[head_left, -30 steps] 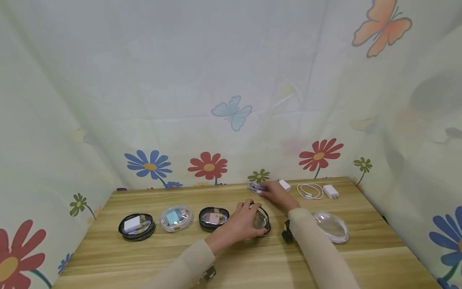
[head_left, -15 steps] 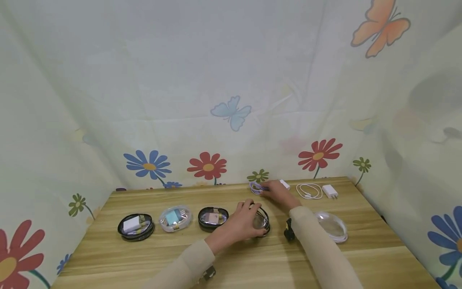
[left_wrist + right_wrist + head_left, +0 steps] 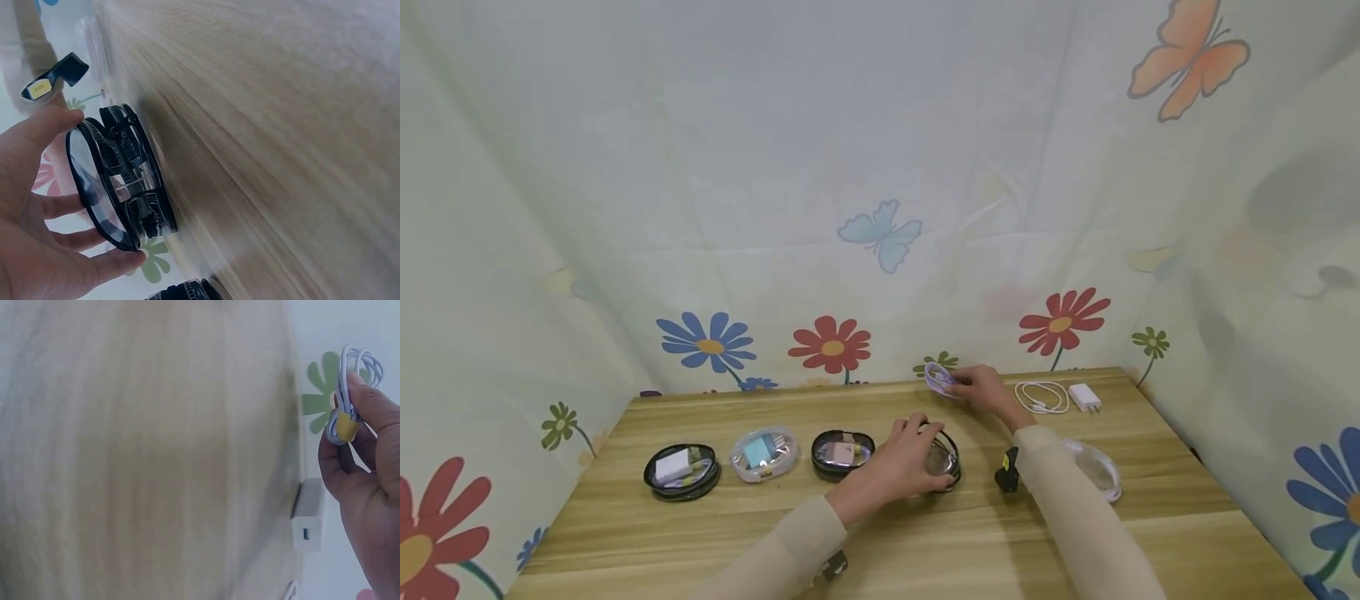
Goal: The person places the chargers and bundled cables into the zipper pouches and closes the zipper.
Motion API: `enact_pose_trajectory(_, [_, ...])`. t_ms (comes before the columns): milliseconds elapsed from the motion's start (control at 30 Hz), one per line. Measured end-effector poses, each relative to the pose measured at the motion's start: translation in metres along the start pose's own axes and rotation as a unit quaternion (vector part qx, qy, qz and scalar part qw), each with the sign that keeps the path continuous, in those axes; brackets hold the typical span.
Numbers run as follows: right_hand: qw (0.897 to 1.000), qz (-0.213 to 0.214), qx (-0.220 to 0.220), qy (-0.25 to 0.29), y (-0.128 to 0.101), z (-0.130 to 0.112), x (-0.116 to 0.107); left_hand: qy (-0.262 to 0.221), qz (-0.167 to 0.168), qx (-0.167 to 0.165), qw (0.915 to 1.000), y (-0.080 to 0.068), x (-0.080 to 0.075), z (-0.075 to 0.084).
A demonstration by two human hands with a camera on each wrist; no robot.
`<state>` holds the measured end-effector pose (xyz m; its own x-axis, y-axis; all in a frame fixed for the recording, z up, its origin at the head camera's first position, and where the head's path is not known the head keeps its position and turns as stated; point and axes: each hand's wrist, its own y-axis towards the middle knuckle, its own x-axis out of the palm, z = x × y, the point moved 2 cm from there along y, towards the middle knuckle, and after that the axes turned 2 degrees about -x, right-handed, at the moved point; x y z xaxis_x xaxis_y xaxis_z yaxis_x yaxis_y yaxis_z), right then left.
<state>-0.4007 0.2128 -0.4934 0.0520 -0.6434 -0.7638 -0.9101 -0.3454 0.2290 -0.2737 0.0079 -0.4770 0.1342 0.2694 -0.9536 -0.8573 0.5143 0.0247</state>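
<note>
Head view: a wooden table [image 3: 625,533] is seen from above, enclosed by pale fabric walls printed with flowers and butterflies. Two hands in beige sleeves are stretched across it.

A round black zip case [image 3: 943,457] near the table's middle is cupped by the left hand [image 3: 901,463]. The fingers are curled over its rim and clear lid. From the left wrist view, the case [image 3: 122,178] is seen edge-on with its zipper parted and the lid lifted slightly; the thumb and fingertips [image 3: 128,259] are pressed against the lid's edge. What lies inside cannot be made out.

A small coiled lilac cable [image 3: 938,378] is pinched by the right hand [image 3: 985,390] at the far edge of the table and is lifted just off the wood. In the right wrist view the coil [image 3: 353,394] is gripped between thumb and curled fingers, and a yellow band is wrapped around it. A white charger block [image 3: 308,515] lies on the table just below that hand.

Three more cases are lined up to the left: a black one [image 3: 682,471] with a white charger inside, a clear one [image 3: 765,452] with a teal charger, and a black one [image 3: 842,451] with a pinkish charger. A loose white cable [image 3: 1042,396] and a white plug [image 3: 1086,397] lie to the right, and a clear case [image 3: 1101,475] is partly hidden behind the right forearm.
</note>
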Motion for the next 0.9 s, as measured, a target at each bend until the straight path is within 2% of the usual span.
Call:
enact_pose_trajectory(200, [0.999, -0.001, 0.015, 0.049, -0.001, -0.011, -0.013, -0.011, -0.002, 0.001, 0.9999, 0.000, -0.001, 0.000])
enact_pose_trajectory(500, [0.998, 0.008, 0.013, 0.063, -0.004, -0.019, -0.026, -0.043, -0.003, 0.011, 0.9990, 0.003, 0.001, -0.002])
enact_pose_trajectory(700, [0.999, -0.005, -0.009, 0.037, -0.012, -0.027, -0.034, -0.059, -0.004, 0.000, 0.9983, 0.004, 0.001, -0.003])
enact_pose_trajectory(900, [0.999, -0.038, -0.011, 0.025, -0.028, -0.037, -0.040, -0.059, 0.014, 0.007, 0.9981, 0.002, -0.002, -0.002])
